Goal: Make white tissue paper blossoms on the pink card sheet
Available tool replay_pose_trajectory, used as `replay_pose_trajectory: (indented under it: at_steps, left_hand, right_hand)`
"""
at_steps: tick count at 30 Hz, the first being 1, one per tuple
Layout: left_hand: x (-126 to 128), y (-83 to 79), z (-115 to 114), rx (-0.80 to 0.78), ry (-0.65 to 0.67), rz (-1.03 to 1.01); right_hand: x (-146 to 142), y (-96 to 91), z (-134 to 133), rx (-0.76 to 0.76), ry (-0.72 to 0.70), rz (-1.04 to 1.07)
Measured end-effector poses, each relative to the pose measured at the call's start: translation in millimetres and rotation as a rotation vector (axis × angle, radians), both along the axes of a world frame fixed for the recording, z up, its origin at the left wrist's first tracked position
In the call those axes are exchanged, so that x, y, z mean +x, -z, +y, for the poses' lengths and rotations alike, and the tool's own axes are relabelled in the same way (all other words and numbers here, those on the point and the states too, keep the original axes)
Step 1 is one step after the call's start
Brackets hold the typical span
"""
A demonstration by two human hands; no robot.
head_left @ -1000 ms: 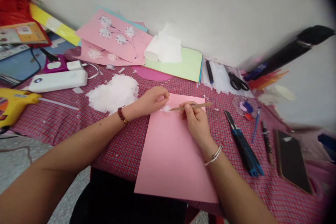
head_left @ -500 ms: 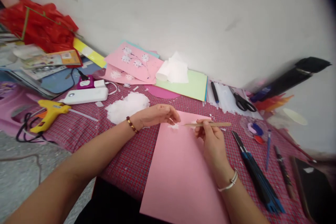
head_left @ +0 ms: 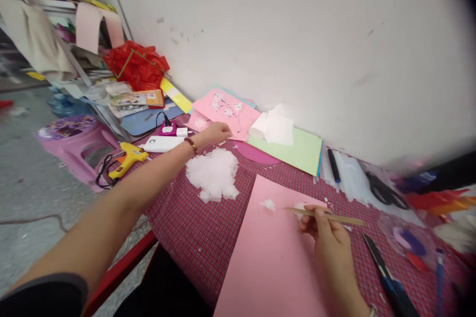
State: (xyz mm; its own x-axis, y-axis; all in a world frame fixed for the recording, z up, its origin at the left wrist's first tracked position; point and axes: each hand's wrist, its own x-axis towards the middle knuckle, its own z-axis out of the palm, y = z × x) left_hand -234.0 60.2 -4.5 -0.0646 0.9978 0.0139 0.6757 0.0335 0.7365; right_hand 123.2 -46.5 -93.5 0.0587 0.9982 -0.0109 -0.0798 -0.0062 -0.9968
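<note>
My right hand [head_left: 329, 233] pinches a thin wooden stick [head_left: 345, 219] with a narrow tip pointing left, over the upper part of a pink paper sheet [head_left: 260, 257]. Two small white paper tufts lie there: one [head_left: 268, 204] left of the stick's tip, another [head_left: 299, 206] partly hidden by the stick and fingers. My left hand [head_left: 215, 132] reaches out to the lower edge of a pink card [head_left: 226, 109] decorated with white blossoms on a branch. Its fingers are bent down and close together; whatever is between them is hidden. Below it lies a pile of white tissue pieces [head_left: 213, 173].
A tissue roll [head_left: 273, 126] sits on green paper [head_left: 301, 151] by the wall. To the left are a yellow glue gun [head_left: 128, 159], a white power bank [head_left: 163, 143] and a pink stool [head_left: 74, 143]. Scissors [head_left: 383, 190] and a utility knife [head_left: 386, 272] lie on the right.
My left hand has left the pink sheet and stretched away to the blossom card. My right hand still holds the stick over the sheet. The view has swung left.
</note>
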Motion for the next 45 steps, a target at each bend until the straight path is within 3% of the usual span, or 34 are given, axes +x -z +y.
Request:
replay_pose_trajectory:
  at_steps: [3,6,10,13,17,21,23,24,25,28,30,31,33,39,42,45]
  left_hand:
    - [-39,10.8,14,0.008,-0.112,0.047]
    - [-55,30.4,21,-0.010,-0.152,0.108]
    - [-48,52.0,33,-0.014,-0.098,0.201]
    - [-36,59.4,42,-0.007,-0.052,0.236]
    - [-32,52.7,42,-0.028,-0.009,0.212]
    - [-25,24.9,23,-0.031,0.045,0.088]
    - [-10,10.5,5,-0.045,0.138,-0.072]
    - [1,5.3,-6,-0.073,0.219,-0.302]
    - [14,1.9,-17,-0.110,0.297,-0.385]
    - [54,2.3,-47,-0.295,0.614,-0.635]
    - [74,7.2,-58,-0.384,0.809,-0.674]
    - [81,9.8,-59,-0.390,0.868,-0.609]
    - [90,14.9,-54,-0.327,0.862,-0.359]
    - [102,40.8,-27,0.068,0.540,0.356]
    - [114,60.2,-30,0.218,0.345,0.560]
    - [118,71.6,-30,0.264,0.228,0.669]
  right_hand:
    - [0,1.5,0,0.014,-0.002,-0.051]
    - [-1,2.6,2,0.018,-0.027,-0.069]
    - [-3,3.5,3,0.018,-0.027,-0.104]
    - [-2,3.0,2,0.019,-0.016,-0.113]
    - [0,0.4,0,0.028,-0.013,-0.097]
    - [-1,-0.4,2,0.032,-0.011,-0.069]
    - [-3,-0.7,2,0.046,-0.024,-0.051]
    - [-4,-1.6,2,0.062,-0.027,-0.043]
    - [-6,-3.1,1,0.083,-0.031,-0.038]
    - [-14,-11.7,-3,0.123,-0.078,-0.015]
    - [-18,-18.7,-7,0.121,-0.163,0.004]
    - [-19,-21.7,-8,0.122,-0.189,0.006]
    - [-21,-25.6,-10,0.125,-0.197,-0.006]
    - [-16,-17.1,-1,0.053,-0.162,-0.095]
    - [-16,-9.3,3,-0.031,-0.205,-0.189]
    - [-16,-4.8,4,-0.023,-0.263,-0.322]
